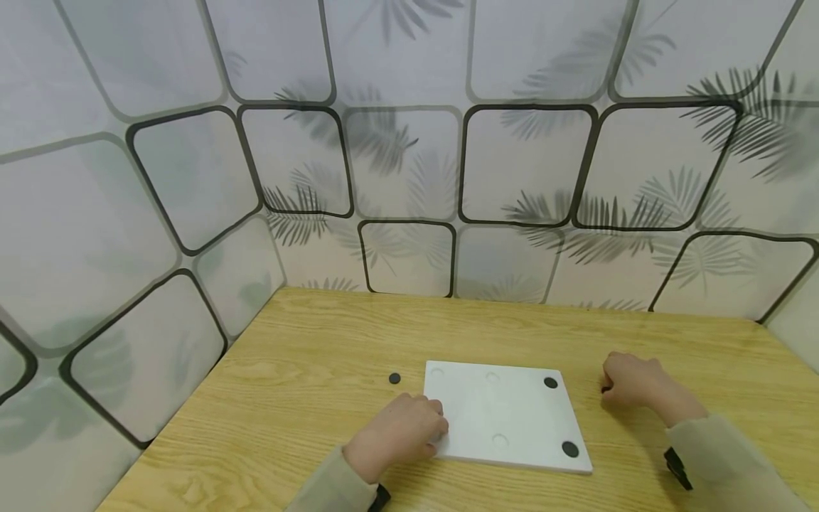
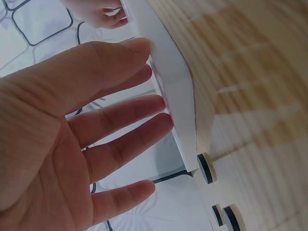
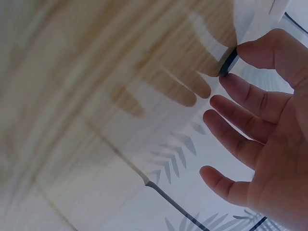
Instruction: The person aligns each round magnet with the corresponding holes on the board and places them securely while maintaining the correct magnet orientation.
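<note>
Sleeves (image 1: 729,462) lie closest to the head camera, one behind each hand. Taking the white board (image 1: 512,409) as the clock face, the left hand (image 1: 403,430) is at eight o'clock, fingers nearly straight, tips touching the board, nothing visible in its grasp. Off the board toward three o'clock, the right hand (image 1: 643,384) pinches a black disc (image 3: 229,61) between thumb and index finger. Such a narrow hold could let it slip if the thumb slackened. Hard pressing at eight o'clock might skid the board, and a stray knuckle could knock the loose disc (image 1: 394,378) outside ten o'clock. The left hand hides the board's eight o'clock corner; two further discs (image 2: 232,219), at about five o'clock in the left wrist view, can't be made out from the head.
</note>
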`<move>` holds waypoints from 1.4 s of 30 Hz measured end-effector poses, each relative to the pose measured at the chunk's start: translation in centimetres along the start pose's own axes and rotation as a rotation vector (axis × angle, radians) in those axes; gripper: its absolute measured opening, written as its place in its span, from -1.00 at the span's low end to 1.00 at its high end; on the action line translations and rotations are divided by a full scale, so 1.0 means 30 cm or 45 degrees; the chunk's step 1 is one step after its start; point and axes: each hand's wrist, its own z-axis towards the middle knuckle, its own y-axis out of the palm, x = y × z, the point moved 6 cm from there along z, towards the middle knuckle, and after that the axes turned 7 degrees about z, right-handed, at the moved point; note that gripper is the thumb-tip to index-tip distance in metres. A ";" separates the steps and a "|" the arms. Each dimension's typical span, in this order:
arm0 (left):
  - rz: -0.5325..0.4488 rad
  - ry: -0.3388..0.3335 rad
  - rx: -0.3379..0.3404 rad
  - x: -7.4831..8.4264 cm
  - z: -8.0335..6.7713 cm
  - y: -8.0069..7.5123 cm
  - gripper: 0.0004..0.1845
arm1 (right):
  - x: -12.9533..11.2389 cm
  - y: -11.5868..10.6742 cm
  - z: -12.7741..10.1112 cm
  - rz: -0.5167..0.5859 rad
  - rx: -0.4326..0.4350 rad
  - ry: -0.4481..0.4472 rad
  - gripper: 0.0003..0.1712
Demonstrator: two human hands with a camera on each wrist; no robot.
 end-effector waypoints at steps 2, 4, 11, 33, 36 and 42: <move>0.000 -0.001 -0.001 0.000 0.000 -0.001 -0.88 | 0.000 -0.001 -0.001 0.011 0.008 -0.002 -0.73; 0.014 -0.002 0.002 0.001 0.001 -0.002 -0.88 | -0.001 -0.001 -0.002 0.018 0.015 -0.003 -0.72; 0.102 -0.010 0.032 0.005 0.005 0.001 -0.86 | -0.029 -0.009 -0.007 0.014 0.043 -0.049 -0.71; 0.105 -0.010 0.021 0.004 0.002 -0.001 -0.86 | -0.223 -0.027 -0.024 -0.130 0.137 -0.239 -0.76; 0.111 -0.004 0.018 0.004 0.001 0.004 -0.86 | -0.254 -0.028 -0.027 -0.117 0.145 -0.243 -0.77; 0.109 -0.004 0.025 0.007 0.001 0.005 -0.86 | -0.316 -0.023 -0.030 -0.090 0.138 -0.260 -0.77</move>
